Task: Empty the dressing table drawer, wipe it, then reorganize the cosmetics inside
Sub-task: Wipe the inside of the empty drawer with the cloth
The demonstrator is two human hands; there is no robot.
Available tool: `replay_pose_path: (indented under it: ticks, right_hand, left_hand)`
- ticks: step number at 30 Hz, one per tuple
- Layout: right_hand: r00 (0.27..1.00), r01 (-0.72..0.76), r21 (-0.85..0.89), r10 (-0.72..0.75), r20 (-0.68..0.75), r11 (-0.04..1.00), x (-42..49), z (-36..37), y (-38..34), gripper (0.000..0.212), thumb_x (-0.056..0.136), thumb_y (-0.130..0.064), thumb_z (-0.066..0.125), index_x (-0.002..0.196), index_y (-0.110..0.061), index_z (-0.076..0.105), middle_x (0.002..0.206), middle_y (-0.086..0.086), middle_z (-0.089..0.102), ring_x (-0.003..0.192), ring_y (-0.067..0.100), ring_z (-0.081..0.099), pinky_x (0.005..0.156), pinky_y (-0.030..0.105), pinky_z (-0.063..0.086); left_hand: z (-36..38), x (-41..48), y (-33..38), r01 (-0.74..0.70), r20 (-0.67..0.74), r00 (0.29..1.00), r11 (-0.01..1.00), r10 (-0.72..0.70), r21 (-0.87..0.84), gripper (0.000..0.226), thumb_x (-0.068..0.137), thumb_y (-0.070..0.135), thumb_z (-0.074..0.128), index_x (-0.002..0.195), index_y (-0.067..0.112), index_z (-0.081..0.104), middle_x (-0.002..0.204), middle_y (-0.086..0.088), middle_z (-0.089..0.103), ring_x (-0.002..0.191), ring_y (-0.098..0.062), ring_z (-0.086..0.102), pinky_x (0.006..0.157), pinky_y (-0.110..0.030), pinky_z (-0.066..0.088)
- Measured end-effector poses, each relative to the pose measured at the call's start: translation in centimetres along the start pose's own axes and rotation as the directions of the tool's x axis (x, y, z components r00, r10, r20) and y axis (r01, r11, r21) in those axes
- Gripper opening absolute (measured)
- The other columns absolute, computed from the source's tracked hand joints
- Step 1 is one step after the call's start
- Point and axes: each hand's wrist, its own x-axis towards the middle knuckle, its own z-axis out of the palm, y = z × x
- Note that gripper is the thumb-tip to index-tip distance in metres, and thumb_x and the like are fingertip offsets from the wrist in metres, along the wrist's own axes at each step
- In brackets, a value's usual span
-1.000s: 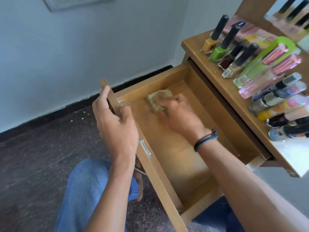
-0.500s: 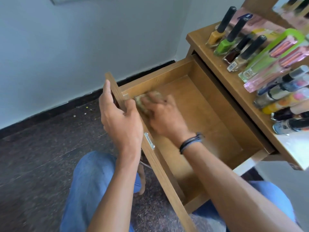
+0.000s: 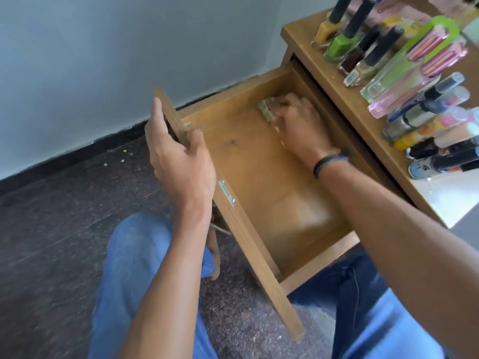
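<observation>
The wooden drawer is pulled out of the dressing table, and its inside holds nothing but a cloth. My left hand grips the top edge of the drawer front near its far corner. My right hand presses a small tan cloth onto the drawer floor at the far end, close to the table side; the fingers cover most of the cloth. The cosmetics stand and lie on the table top: several nail polish bottles, a green blister pack and several tubes.
A metal handle plate sits on the drawer front. My knees in blue jeans are under and beside the drawer. A dark speckled floor lies to the left, with a pale wall and a black skirting behind.
My right hand has slid the cloth from the drawer's front left corner across to the far end near the table. My left hand stays on the drawer front.
</observation>
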Motion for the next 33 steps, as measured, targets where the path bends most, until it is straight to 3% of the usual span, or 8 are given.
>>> replay_pose_path:
  ticks: [3,7,11,13,19,24,30,33]
  right_hand:
    - [0.999,-0.044,-0.045,0.044,-0.017,0.998,0.3,-0.5,-0.8,0.033,0.104,-0.012,0.048,0.132,-0.011,0.065,0.138,0.012,0.056,0.118,0.038,0.05,0.096,0.045,0.048]
    - [0.995,-0.096,-0.002,0.096,-0.012,0.995,-0.7,-0.6,-2.4,0.034,0.103,-0.013,0.047,0.129,-0.015,0.068,0.144,0.008,0.055,0.128,0.034,0.048,0.105,0.038,0.041]
    - [0.995,0.039,0.151,-0.052,0.083,0.988,-5.0,-0.3,-6.8,0.034,0.101,-0.028,0.054,0.131,-0.02,0.068,0.14,0.005,0.057,0.127,0.03,0.053,0.103,0.038,0.046]
    - [0.992,0.104,0.213,-0.115,0.043,0.972,-6.9,0.2,-8.1,0.036,0.099,-0.032,0.057,0.132,-0.023,0.068,0.138,0.004,0.061,0.119,0.032,0.059,0.101,0.038,0.049]
    - [0.985,0.16,0.265,-0.17,0.016,0.951,-9.5,2.5,-8.4,0.033,0.099,-0.016,0.059,0.13,-0.022,0.069,0.142,-0.001,0.059,0.101,0.029,0.057,0.092,0.034,0.051]
    - [0.967,0.174,0.281,-0.217,0.132,0.944,-9.5,1.0,-6.6,0.035,0.097,-0.024,0.064,0.132,-0.026,0.068,0.148,-0.005,0.054,0.119,0.026,0.056,0.106,0.034,0.045]
    - [0.988,-0.08,0.233,0.046,0.149,0.969,-5.5,-1.4,-1.1,0.039,0.097,-0.027,0.066,0.136,-0.024,0.066,0.152,-0.004,0.052,0.138,0.018,0.05,0.114,0.023,0.034]
    - [0.98,-0.134,0.158,0.107,0.167,0.978,-4.0,-2.1,0.9,0.042,0.099,-0.03,0.064,0.14,-0.023,0.061,0.155,-0.003,0.048,0.142,0.022,0.043,0.116,0.027,0.029]
  left_hand:
    - [0.0,0.0,0.1,-0.002,0.008,1.0,1.0,0.002,-0.015,0.069,0.086,0.008,0.055,0.152,0.019,0.041,0.152,0.006,0.046,0.139,-0.006,0.045,0.106,-0.013,0.036]
    - [0.2,-0.1,0.3,-0.023,-0.026,0.999,0.999,0.022,-0.035,0.068,0.082,0.01,0.055,0.149,0.017,0.046,0.146,0.004,0.053,0.135,-0.01,0.05,0.111,-0.034,0.043]
    - [0.6,0.3,-0.6,-0.08,-0.045,0.996,0.996,0.078,-0.048,0.07,0.077,0.015,0.053,0.147,0.011,0.049,0.142,0.0,0.056,0.133,-0.014,0.054,0.112,-0.037,0.043]
    - [0.7,0.7,-1.2,-0.108,-0.045,0.993,0.993,0.107,-0.036,0.071,0.077,0.017,0.051,0.147,0.01,0.048,0.14,0.001,0.056,0.132,-0.012,0.054,0.112,-0.035,0.043]
    - [0.8,0.8,-1.4,-0.123,-0.039,0.992,0.992,0.121,-0.043,0.068,0.08,0.017,0.05,0.148,0.012,0.046,0.13,0.013,0.053,0.126,-0.005,0.056,0.107,-0.024,0.044]
    - [0.5,0.9,-1.4,-0.129,-0.017,0.992,0.991,0.128,-0.046,0.067,0.08,0.017,0.049,0.147,0.011,0.047,0.134,0.007,0.056,0.125,-0.006,0.057,0.106,-0.025,0.045]
    - [0.2,0.6,-0.8,-0.133,-0.009,0.991,0.99,0.133,-0.039,0.066,0.082,0.012,0.047,0.148,0.007,0.045,0.138,0.004,0.051,0.131,-0.006,0.052,0.109,-0.023,0.042]
    - [0.3,0.5,-0.5,-0.121,-0.027,0.992,0.992,0.12,-0.046,0.065,0.082,0.011,0.047,0.147,0.006,0.046,0.134,0.009,0.05,0.129,-0.003,0.051,0.105,-0.014,0.04]
